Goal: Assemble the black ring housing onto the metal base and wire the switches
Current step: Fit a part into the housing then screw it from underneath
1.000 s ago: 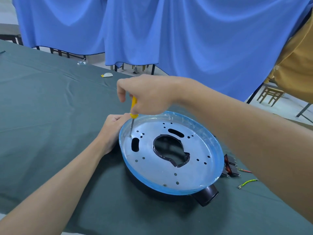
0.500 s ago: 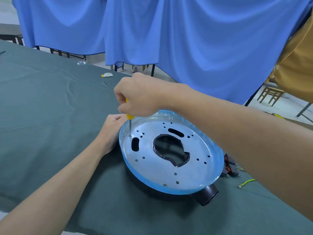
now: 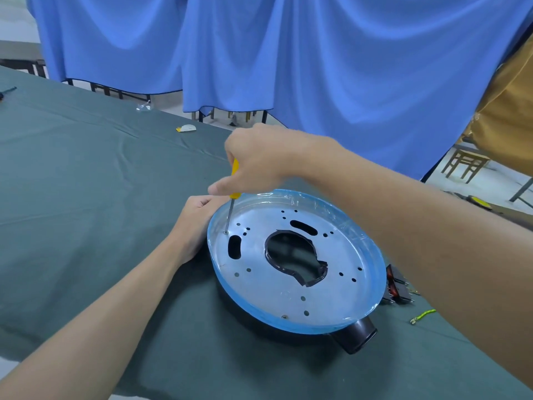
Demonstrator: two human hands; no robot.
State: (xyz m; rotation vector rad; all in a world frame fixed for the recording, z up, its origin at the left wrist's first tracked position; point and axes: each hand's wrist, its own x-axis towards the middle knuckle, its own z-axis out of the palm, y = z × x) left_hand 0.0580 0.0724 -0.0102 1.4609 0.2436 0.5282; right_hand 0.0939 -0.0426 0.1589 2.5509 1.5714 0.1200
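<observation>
The metal base [image 3: 274, 290], a round disc with blue film around its rim, lies flat and face up on the green-covered worktop [image 3: 86, 197], in the middle of the view. The black ring housing [image 3: 359, 337] sits under it and is mostly hidden. Only a dark edge and a short round stub show, and the stub points toward the near right.

The right hand [image 3: 259, 160] has its fingers clamped round the yellow handle of a screwdriver [image 3: 235, 174]. The tool's long axis is almost upright, with the handle up and leaning slightly right. Its tip is down at a small hole beside the base's left rim, and most of the handle is covered by the hand.

The left hand [image 3: 196, 223] is against the base's left edge with its fingers curled. Their tips are out of sight, so I cannot tell whether they clasp the rim or only press on it.

The switches [image 3: 396, 287], black and red, lie just beside the base's right rim, partly cut off by the right forearm. A green-yellow wire [image 3: 422, 316] lies near them.
</observation>
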